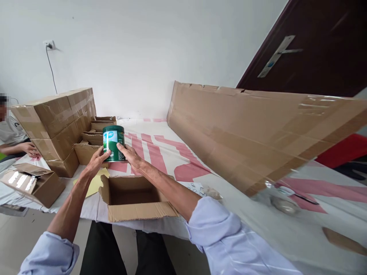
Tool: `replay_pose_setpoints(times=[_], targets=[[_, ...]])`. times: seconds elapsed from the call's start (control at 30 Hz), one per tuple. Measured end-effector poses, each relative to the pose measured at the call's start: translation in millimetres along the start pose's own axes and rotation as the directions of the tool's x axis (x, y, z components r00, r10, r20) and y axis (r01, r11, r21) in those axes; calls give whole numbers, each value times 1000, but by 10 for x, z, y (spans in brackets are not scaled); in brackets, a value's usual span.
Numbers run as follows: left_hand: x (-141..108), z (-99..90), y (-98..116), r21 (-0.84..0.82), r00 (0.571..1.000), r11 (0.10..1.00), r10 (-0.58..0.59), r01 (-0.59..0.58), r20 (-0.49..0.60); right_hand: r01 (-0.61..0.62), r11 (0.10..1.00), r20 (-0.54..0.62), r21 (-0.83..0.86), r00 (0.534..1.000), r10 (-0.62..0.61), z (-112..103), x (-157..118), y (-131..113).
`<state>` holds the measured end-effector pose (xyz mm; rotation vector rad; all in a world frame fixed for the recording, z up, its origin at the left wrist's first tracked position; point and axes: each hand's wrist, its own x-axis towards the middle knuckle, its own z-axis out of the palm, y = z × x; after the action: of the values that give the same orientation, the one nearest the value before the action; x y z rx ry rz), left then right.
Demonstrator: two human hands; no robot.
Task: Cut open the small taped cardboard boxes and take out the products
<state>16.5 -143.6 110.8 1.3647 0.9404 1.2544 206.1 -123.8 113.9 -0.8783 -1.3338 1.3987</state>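
Observation:
A green can (114, 142) with a blue and white label is held upright in front of me, above the cloth-covered table. My left hand (98, 160) grips its lower left side, thumb across the front. On the can's lower right side, my right hand (129, 154) has its thumb on the label and its other fingers mostly hidden. Below and nearer to me stands an open cardboard box (142, 212), with no contents visible inside. A yellow sheet (96, 184) lies just left of this box. Several open cartons (86, 154) stand behind the can, to the left.
Stacked sealed cartons (57, 126) rise at the left, with a smaller box (36, 185) in front. A person (13, 131) sits beyond them. A large cardboard panel (243, 130) leans across the right side. Plastic-wrapped items (285, 202) lie on the table's right.

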Motion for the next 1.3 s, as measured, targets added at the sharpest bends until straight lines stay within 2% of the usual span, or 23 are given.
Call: replay_pose_setpoints(times=[0.17, 0.33, 0.47, 0.57, 0.63, 0.83, 0.93, 1.0, 1.1, 1.13, 1.2, 1.27, 1.3], targets=[[37, 77, 356, 24, 985, 986, 167, -167, 33, 239, 971, 94, 27, 966, -240, -24, -16, -359], [-52, 181, 584, 117, 943, 936, 322, -331, 85, 333, 943, 135, 11, 934, -332, -58, -109, -611], [-208, 267, 699, 188, 927, 910, 348, -369, 138, 349, 937, 246, 22, 906, -344, -118, -236, -672], [-357, 291, 748, 181, 921, 920, 300, -349, 248, 379, 925, 283, 38, 883, -374, -206, -382, -686], [-444, 279, 753, 185, 919, 925, 271, -331, 286, 416, 909, 277, 36, 870, -409, -274, -502, -711], [-563, 300, 758, 377, 936, 860, 282, -343, 209, 482, 872, 137, -86, 873, -469, -436, -868, -868], [-619, 266, 787, 427, 939, 836, 295, -344, 177, 517, 844, 73, -141, 856, -512, -592, -956, -927], [-697, 123, 754, 459, 954, 837, 280, -297, 106, 534, 822, 32, -195, 842, -539, -786, -953, -922], [-901, -257, 544, 472, 980, 864, 198, -175, 1, 506, 802, -52, -317, 835, -547, -1181, -870, -794], [-993, -393, 431, 464, 988, 876, 155, -136, -2, 482, 803, -84, -352, 838, -540, -1314, -829, -714], [-1194, -599, 166, 475, 997, 877, 45, -69, 62, 423, 816, -138, -393, 851, -507, -1533, -739, -508], [-1387, -652, -104, 523, 991, 852, -64, -6, 116, 360, 843, -169, -399, 875, -454, -1656, -642, -260], [-1467, -610, -225, 547, 987, 837, -104, 19, 125, 333, 860, -174, -387, 890, -422, -1678, -592, -129]])
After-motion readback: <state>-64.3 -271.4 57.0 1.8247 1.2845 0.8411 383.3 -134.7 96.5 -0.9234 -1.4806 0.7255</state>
